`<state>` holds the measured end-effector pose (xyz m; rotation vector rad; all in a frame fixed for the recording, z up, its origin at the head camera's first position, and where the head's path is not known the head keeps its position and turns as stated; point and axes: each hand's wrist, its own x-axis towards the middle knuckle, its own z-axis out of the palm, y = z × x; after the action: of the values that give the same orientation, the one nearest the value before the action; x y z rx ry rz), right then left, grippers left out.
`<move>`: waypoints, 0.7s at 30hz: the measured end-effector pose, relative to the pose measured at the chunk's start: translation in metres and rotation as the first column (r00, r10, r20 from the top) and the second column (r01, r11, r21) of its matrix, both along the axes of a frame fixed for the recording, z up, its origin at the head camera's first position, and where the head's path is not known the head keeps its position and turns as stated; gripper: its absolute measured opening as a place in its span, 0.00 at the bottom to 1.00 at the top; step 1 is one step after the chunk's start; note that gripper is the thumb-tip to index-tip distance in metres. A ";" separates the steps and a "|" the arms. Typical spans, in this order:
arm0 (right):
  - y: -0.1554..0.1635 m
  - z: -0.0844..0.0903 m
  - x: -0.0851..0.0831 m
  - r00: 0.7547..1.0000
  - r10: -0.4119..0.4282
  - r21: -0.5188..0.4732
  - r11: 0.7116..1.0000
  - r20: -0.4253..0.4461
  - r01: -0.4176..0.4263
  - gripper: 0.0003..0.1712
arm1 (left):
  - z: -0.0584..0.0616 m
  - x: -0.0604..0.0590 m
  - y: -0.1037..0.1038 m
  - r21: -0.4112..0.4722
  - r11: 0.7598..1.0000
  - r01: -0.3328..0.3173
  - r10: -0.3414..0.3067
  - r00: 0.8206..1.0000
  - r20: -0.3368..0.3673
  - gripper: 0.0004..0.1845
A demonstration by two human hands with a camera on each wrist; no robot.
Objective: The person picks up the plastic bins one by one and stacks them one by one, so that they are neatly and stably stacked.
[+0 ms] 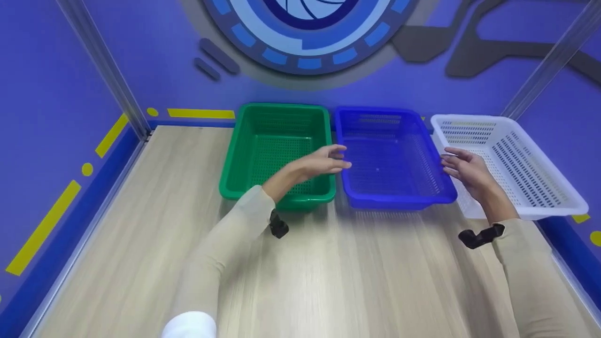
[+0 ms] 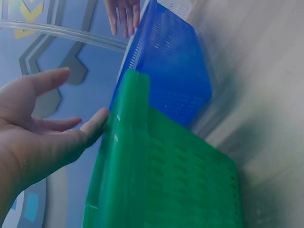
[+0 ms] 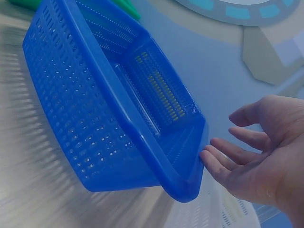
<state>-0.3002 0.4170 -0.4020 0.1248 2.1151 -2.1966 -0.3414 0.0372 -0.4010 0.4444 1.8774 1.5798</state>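
Note:
Three perforated plastic baskets stand in a row: a green basket [image 1: 277, 203], a blue basket [image 1: 389, 202] and a white basket [image 1: 554, 213]. My left hand [image 1: 321, 162] hovers over the gap between green and blue, its fingers loosely spread and holding nothing. In the left wrist view that hand [image 2: 47, 128] has its fingertips close to the green rim [image 2: 126, 142]. My right hand [image 1: 469, 171] is between the blue and white baskets, fingers relaxed. Its lower fingertips come right at the blue rim [image 3: 183, 187] in the right wrist view. No contents show in the baskets.
Beneath the baskets lies a light wood table [image 1: 300, 281]. Behind them rises a blue printed wall panel [image 1: 164, 61], with further panels at both sides. Metal posts [image 1: 108, 70] mark the corners. A black wrist camera [image 1: 278, 225] sits on the left sleeve, another [image 1: 479, 236] on the right.

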 end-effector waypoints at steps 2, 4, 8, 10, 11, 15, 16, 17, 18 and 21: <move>0.000 -0.001 0.000 1.000 -0.001 0.003 1.000 -0.010 0.001 0.09 | 0.003 0.002 0.003 -0.026 0.999 -0.027 0.027 1.000 0.007 0.40; 0.001 -0.001 0.000 1.000 -0.003 0.022 1.000 -0.015 0.003 0.08 | 0.005 0.004 0.007 -0.057 0.997 -0.048 0.048 0.999 0.002 0.39; 0.001 -0.003 0.001 1.000 -0.008 0.095 0.995 -0.012 0.009 0.08 | 0.010 0.008 0.013 -0.140 0.988 -0.066 0.062 0.997 -0.036 0.39; 0.002 -0.004 0.001 1.000 -0.009 0.116 0.993 -0.011 0.011 0.08 | 0.012 0.009 0.017 -0.169 0.982 -0.078 0.070 0.996 -0.048 0.40; 0.003 -0.005 0.002 1.000 -0.008 0.117 0.993 -0.009 0.009 0.08 | 0.013 0.010 0.019 -0.175 0.981 -0.083 0.076 0.996 -0.048 0.41; 0.004 -0.008 0.002 1.000 0.009 0.104 0.995 0.011 -0.010 0.08 | 0.012 0.012 0.028 -0.186 0.977 -0.106 0.102 0.994 -0.029 0.43; 0.004 -0.009 0.003 1.000 0.018 0.113 0.993 0.018 -0.020 0.10 | 0.012 0.013 0.030 -0.189 0.975 -0.112 0.110 0.994 -0.024 0.44; 0.004 -0.009 0.003 0.999 0.027 0.129 0.991 0.029 -0.030 0.14 | 0.011 0.013 0.032 -0.191 0.975 -0.117 0.115 0.993 -0.022 0.45; 0.003 -0.010 0.002 0.999 0.037 0.158 0.987 0.040 -0.042 0.18 | 0.010 0.013 0.035 -0.192 0.974 -0.124 0.123 0.992 -0.019 0.45; 0.002 -0.013 0.001 0.995 0.069 0.240 0.967 0.072 -0.085 0.31 | 0.008 0.013 0.041 -0.187 0.971 -0.152 0.153 0.988 -0.008 0.47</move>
<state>-0.2994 0.4194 -0.4149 0.1245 2.3042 -1.8589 -0.3281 0.0779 -0.3929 0.2161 2.0739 1.4799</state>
